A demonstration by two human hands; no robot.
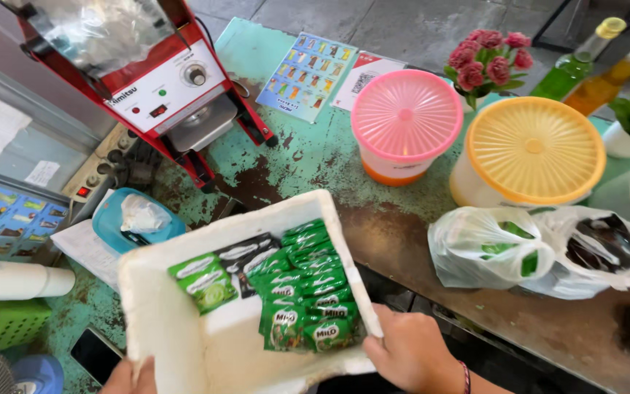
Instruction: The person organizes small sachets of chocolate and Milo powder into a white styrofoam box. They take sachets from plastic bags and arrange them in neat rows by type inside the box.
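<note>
Both hands carry my white foam box (176, 314) above the worn green surface (315, 157): right hand (410, 354) clamps its near corner, left hand (131, 377) its lower edge, tilting green sachets (304, 295) together.

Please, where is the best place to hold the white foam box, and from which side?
Probably by its two near corners, from the person's side: the white foam box is wide, open-topped and tilted, with sachets inside. The right hand and left hand grip there.
</note>
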